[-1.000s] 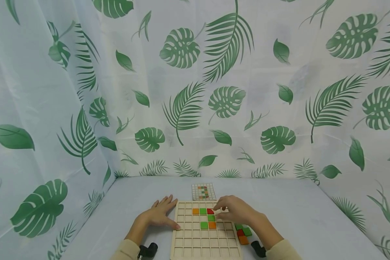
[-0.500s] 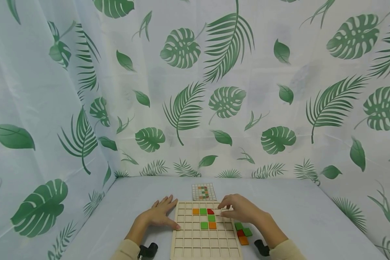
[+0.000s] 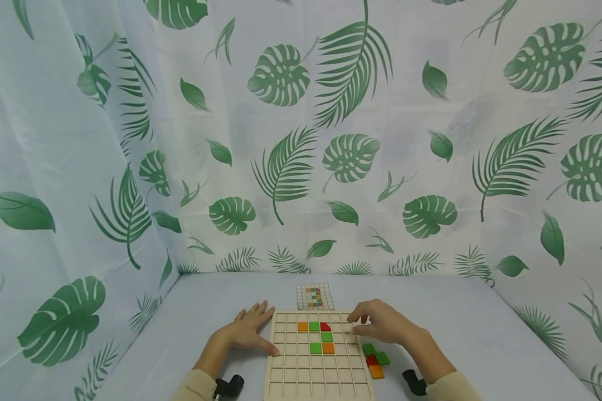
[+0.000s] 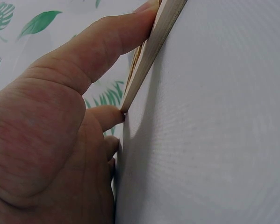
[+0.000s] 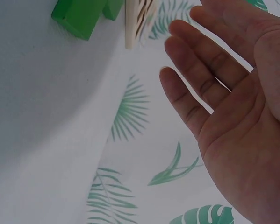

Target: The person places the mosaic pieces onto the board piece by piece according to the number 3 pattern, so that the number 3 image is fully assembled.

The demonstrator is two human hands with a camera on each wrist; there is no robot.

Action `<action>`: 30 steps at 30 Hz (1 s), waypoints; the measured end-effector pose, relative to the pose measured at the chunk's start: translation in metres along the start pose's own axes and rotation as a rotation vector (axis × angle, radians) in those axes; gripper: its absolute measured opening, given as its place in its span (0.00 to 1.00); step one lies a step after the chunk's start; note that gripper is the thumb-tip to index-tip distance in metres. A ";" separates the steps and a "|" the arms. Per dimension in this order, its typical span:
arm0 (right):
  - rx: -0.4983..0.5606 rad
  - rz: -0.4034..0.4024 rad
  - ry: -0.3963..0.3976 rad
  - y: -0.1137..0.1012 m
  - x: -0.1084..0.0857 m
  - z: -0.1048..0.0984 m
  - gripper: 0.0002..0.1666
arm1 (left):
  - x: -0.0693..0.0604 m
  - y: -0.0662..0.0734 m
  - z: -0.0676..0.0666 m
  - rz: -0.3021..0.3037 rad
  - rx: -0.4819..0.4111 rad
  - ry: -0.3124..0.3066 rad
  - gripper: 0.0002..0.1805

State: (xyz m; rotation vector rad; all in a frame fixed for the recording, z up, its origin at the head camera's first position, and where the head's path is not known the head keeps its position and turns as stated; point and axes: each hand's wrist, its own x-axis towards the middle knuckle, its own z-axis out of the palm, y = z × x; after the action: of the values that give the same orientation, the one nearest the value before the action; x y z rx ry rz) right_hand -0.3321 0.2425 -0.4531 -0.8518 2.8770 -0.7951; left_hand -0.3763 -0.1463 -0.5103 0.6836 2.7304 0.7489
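A wooden grid board (image 3: 292,374) lies on the table in the head view. In its upper part sit a row of orange (image 3: 302,327), green (image 3: 314,326) and red quarter-round (image 3: 325,327) tiles. Below them are a green tile (image 3: 326,337), then another green tile (image 3: 315,348) beside an orange tile (image 3: 328,348). My left hand (image 3: 246,329) rests at the board's left edge, thumb (image 4: 125,32) on its rim and fingers spread. Over the board's right edge hovers my right hand (image 3: 386,323), fingers loosely bent; nothing shows between them.
Loose green (image 3: 382,358), red (image 3: 372,360) and orange (image 3: 376,371) tiles lie on the table right of the board. Behind the board is a small card (image 3: 315,297) printed with a coloured grid pattern. A leaf-print curtain (image 3: 291,239) stands at the back and sides.
My right hand has drawn away to the right, from beside the red quarter-round tile to the board's right edge. The left hand and the tiles stay where they were.
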 end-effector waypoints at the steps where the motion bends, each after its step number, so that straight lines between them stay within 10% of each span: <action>1: 0.001 0.006 -0.004 0.001 -0.001 -0.001 0.13 | -0.001 0.001 -0.001 0.004 -0.003 -0.001 0.69; 30: 0.135 0.123 -0.117 0.010 -0.009 -0.005 0.11 | -0.004 0.008 -0.005 -0.007 0.008 -0.008 0.66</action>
State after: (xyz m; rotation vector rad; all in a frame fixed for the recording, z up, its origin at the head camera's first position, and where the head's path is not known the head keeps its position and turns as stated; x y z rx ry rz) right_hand -0.3301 0.2571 -0.4542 -0.6761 2.7081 -0.8831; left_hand -0.3711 -0.1443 -0.5015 0.6765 2.7283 0.7319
